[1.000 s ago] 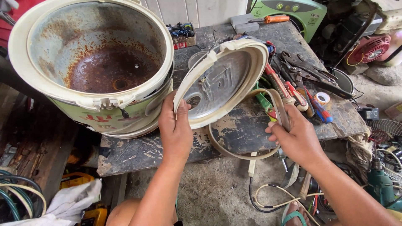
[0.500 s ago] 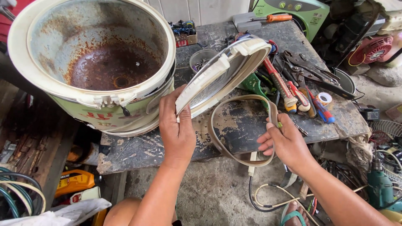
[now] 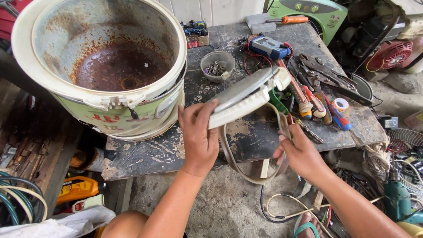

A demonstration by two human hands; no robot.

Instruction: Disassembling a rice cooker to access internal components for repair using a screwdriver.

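Holding cooker lid [image 3: 246, 94] edge-on, left hand [image 3: 199, 136] grip clamped on rim; right hand [image 3: 302, 154] pinching gasket ring [image 3: 251, 176] hanging below.

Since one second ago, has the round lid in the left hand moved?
Yes. The lid has tilted from facing the camera to nearly edge-on, its far end now lower over the tools, while the left hand holds its near edge.

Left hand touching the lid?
Touching. Head view shows the left hand gripping the lid by its lower edge, fingers wrapped over the rim.
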